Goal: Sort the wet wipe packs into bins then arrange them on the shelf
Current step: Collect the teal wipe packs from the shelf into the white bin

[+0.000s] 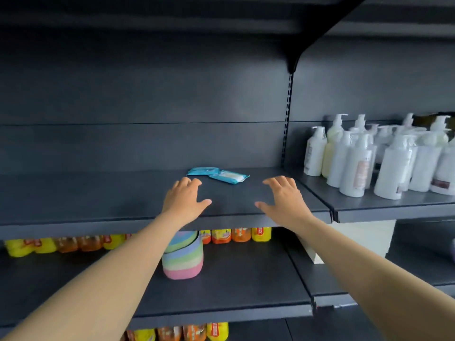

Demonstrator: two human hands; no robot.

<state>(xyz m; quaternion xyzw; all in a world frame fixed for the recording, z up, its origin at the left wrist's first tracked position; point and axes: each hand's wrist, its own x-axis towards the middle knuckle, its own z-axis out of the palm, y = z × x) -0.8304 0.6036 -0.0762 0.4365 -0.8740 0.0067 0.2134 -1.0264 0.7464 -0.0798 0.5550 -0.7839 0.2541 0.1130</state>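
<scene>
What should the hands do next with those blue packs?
Probably reach a little further in and take hold of the two blue wet wipe packs, which lie askew on the shelf. Both the left hand and right hand hover open, just short of them.

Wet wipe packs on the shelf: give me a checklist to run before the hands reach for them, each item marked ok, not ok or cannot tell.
1. Both wet wipe packs in sight: ok. The blue pack and the blue-and-white pack lie flat toward the back of the shelf.
2. Packs lined up neatly: not ok. They sit at different angles, ends meeting.
3. Left hand free: ok, fingers spread, holding nothing.
4. Right hand free: ok, open, holding nothing.
5. Path to packs unobstructed: ok, bare shelf between hands and packs.
6. White pump bottles out of the way: ok, on the next shelf section to the right.
</scene>
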